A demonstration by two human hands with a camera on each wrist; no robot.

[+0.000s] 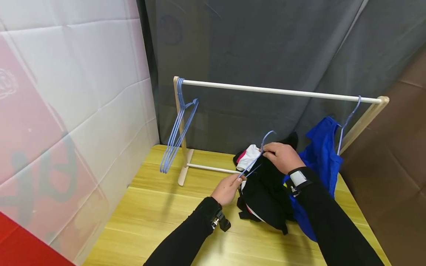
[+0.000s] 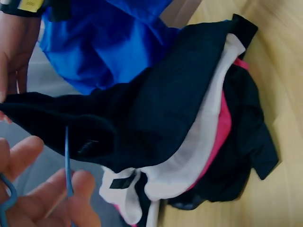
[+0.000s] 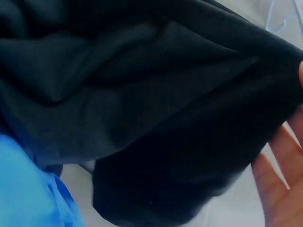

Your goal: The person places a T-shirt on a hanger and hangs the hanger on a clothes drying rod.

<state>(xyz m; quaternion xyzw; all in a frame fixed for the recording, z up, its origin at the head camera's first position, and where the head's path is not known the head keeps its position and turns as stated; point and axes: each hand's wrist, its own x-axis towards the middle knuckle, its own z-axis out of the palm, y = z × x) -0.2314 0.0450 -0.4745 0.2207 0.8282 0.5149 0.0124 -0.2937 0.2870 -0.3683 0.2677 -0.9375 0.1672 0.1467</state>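
Blue wire hanger (image 1: 250, 166) meets black garment (image 1: 267, 192), both hands on the job!
The left hand (image 1: 227, 189) pinches the hanger's lower end while the right hand (image 1: 284, 157) grips the black garment's edge, thumb over cloth; whether the wire is inside the opening, I can't tell. White-and-pink fabric (image 1: 247, 157) peeks out beside the garment, over the wooden table (image 1: 139, 221). Just right, a blue garment (image 1: 323, 147) hangs from the white rail (image 1: 266, 89); at the far left end, a bunch of blue hangers (image 1: 174, 140).
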